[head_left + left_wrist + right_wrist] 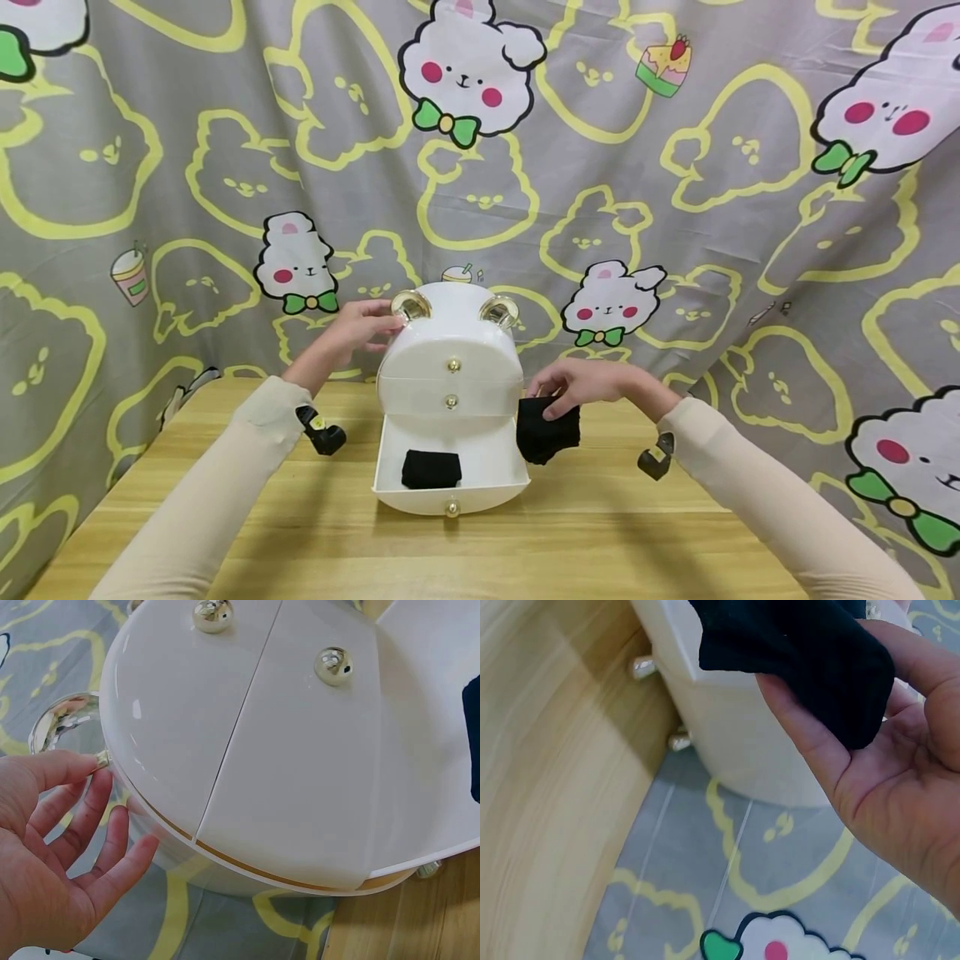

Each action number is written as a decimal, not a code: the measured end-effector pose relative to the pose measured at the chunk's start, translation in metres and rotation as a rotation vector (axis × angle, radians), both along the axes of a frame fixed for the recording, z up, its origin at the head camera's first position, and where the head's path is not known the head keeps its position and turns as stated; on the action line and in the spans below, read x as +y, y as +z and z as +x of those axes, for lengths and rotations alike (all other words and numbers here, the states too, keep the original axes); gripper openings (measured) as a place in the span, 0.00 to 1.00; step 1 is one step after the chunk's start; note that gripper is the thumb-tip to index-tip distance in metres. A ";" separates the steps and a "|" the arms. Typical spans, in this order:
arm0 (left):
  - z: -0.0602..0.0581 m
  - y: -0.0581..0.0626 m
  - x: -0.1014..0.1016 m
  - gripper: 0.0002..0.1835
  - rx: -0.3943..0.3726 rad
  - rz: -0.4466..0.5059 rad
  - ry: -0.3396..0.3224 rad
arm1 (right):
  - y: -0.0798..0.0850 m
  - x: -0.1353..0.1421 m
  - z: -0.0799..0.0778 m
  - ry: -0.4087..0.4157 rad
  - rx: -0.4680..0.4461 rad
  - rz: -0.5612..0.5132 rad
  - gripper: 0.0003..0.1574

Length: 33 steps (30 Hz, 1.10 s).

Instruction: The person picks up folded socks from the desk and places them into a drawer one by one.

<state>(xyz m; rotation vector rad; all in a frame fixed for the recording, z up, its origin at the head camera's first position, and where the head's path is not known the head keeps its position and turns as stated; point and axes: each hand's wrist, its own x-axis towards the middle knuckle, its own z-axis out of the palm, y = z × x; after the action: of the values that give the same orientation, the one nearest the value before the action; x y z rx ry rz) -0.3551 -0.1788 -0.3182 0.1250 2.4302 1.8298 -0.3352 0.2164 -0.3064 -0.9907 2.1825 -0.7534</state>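
A white storage box (457, 333) with two gold ears and round gold knobs stands on the table, its bottom drawer (487, 450) pulled out. Inside that drawer lies a folded black cloth (431, 471). My left hand (362, 327) is at the box's upper left side, thumb and index finger pinching the base of the gold ear (64, 724); its other fingers are spread loosely. On the right, my right hand (592, 382) grips a second folded black cloth (549, 433) between thumb and fingers, beside the drawer's right wall. The right wrist view shows this cloth (810, 667) draped over the fingers.
The box rests on a wooden table (322, 533) on short gold feet (643, 667). A grey curtain (480, 217) with cartoon figures hangs close behind it. Two upper drawers (450, 392) are closed.
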 end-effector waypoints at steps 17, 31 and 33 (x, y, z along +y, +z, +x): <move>0.001 0.001 0.000 0.29 -0.005 0.008 0.000 | -0.023 -0.053 0.009 0.047 0.031 0.001 0.14; 0.004 0.002 0.002 0.28 0.001 0.013 0.003 | -0.048 -0.078 0.013 0.028 0.068 0.095 0.13; 0.004 0.002 0.002 0.28 0.002 0.013 0.005 | -0.052 -0.081 0.014 0.026 0.079 0.117 0.12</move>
<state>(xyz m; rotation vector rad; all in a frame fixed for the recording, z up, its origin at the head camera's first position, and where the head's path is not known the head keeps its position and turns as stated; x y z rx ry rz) -0.3512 -0.1771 -0.3166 0.1216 2.4228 1.8486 -0.3217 0.1357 -0.3584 -1.0026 2.2486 -0.5761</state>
